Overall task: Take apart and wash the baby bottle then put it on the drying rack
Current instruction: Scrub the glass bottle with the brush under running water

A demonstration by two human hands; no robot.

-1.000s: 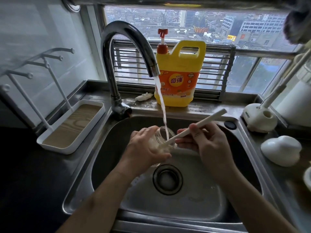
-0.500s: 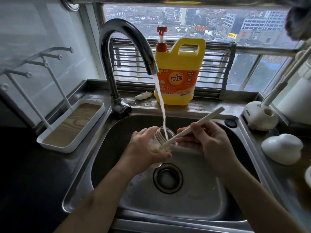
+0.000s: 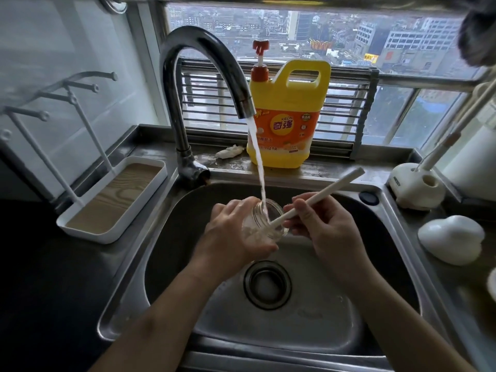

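Observation:
My left hand [image 3: 233, 234] grips a clear baby bottle body [image 3: 264, 224] over the steel sink [image 3: 166, 253], its open mouth tilted up and right. Water from the curved tap [image 3: 204, 63] runs into that mouth. My right hand [image 3: 324, 229] holds the white handle of a bottle brush [image 3: 322, 191]; the brush end sits inside the bottle and is mostly hidden by glass and water. The white drying rack [image 3: 112, 200] with thin upright pegs stands on the counter left of the sink, with nothing on it.
A yellow detergent jug [image 3: 287, 122] with a red pump stands on the ledge behind the tap. A white brush holder [image 3: 416, 189] and a white rounded object [image 3: 453, 238] sit on the right counter. The drain [image 3: 267, 284] lies below my hands.
Both hands stay in the same place under the running water. The brush handle shifts only slightly inside the bottle.

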